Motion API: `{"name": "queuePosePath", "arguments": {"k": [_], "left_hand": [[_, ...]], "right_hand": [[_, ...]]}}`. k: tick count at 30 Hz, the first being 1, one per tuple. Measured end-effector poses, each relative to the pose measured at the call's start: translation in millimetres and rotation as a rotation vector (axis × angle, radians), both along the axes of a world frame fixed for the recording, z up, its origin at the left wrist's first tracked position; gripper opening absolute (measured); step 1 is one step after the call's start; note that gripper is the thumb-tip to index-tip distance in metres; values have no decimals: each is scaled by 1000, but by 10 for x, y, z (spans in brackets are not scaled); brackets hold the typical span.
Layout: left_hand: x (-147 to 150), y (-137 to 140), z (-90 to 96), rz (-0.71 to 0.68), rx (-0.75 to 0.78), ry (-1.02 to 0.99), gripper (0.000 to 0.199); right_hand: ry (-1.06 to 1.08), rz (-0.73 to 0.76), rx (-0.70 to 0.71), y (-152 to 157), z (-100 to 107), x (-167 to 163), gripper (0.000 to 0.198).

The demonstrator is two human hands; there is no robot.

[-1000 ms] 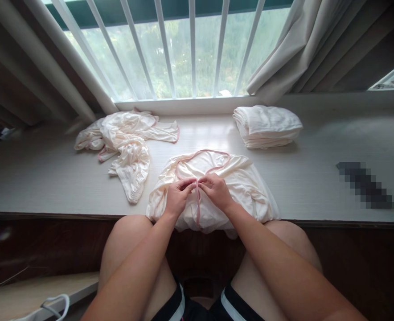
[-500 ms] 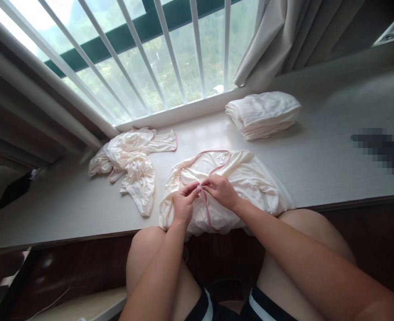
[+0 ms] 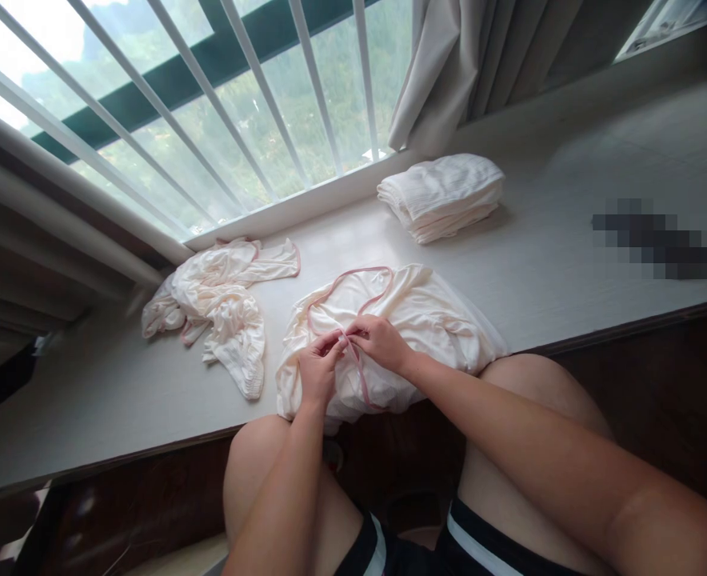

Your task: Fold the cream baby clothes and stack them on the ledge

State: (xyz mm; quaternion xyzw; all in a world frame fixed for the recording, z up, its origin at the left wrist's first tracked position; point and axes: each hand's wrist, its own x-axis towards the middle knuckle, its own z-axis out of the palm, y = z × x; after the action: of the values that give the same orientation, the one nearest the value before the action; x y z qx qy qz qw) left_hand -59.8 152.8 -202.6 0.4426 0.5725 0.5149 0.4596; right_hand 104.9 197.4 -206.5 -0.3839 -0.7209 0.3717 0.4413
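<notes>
A cream garment with pink edging (image 3: 431,320) lies spread in front of me, its near side hanging over the ledge's front edge. My left hand (image 3: 321,364) pinches the pink trim near the middle of the garment. Close beside it, my right hand (image 3: 381,342) grips the same pink-edged opening, fingertips almost touching those of the left. The pink trim loops away beyond my hands and also runs down toward me below them. Whatever small part sits between my fingertips is too hidden to make out.
The garment lies on a pale ledge (image 3: 539,256) below a barred window. A crumpled cream garment with pink trim (image 3: 227,296) lies at left, a folded white cloth stack (image 3: 441,196) at the back right. A blurred dark object (image 3: 659,240) is far right. Grey curtains (image 3: 437,72) flank the window.
The view has turned slightly, so the ledge and the things on it appear shifted left. Both hands keep their pinch on the pink-trimmed edge, with little visible movement.
</notes>
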Motion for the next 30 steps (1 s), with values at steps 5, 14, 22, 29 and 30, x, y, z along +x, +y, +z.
{"name": "queuePosePath", "arguments": {"k": [5,14,22,29,30], "left_hand": [[0,0,9,2,-8,14,43],[-11,0,-7,14,20,65,45],[22,-26,43,31,56,163,45],[27,-29,61,14,65,183,44],[27,-27,59,16,66,181,44]], "right_hand": [[7,13,5,2,-4,7,10],[12,23,3,15,42,17,9],[-22,17,-29,32,72,31,13],[-75,-38,-34,77,61,47,11],[-89,-48,-33,87,56,52,10]]}}
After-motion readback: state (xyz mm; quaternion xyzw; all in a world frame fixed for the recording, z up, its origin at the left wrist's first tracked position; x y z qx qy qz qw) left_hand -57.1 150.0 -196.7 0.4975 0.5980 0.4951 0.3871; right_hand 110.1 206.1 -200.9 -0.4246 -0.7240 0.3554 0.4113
